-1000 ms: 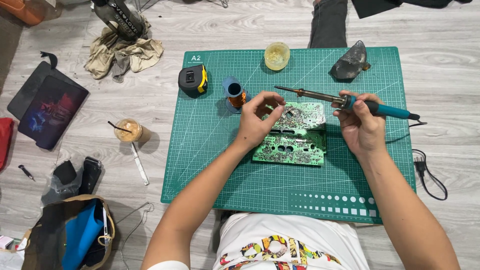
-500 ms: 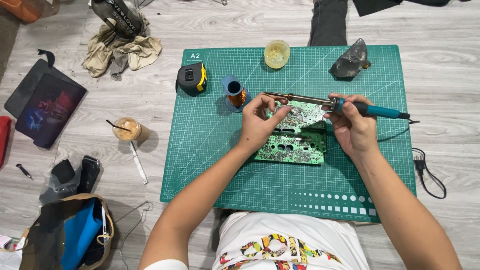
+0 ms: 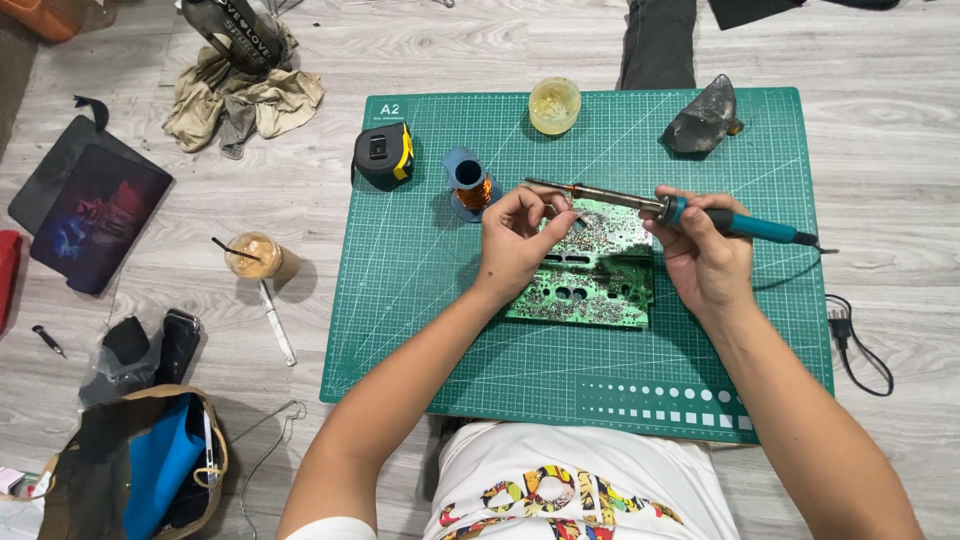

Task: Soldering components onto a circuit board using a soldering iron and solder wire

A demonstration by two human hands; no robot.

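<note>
My right hand (image 3: 705,262) grips the soldering iron (image 3: 680,210); my left hand (image 3: 515,245) pinches near its tip, above the circuit board (image 3: 590,275). Soldering appears mid-course.

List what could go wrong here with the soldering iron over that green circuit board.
1. The soldering iron tip sits right beside the left hand fingertips; a slip could burn them.
2. The right hand holds the iron near its metal shaft, which may be hot.
3. Its cord trails off the cutting mat; a snag could jerk the iron across the circuit board.
</note>
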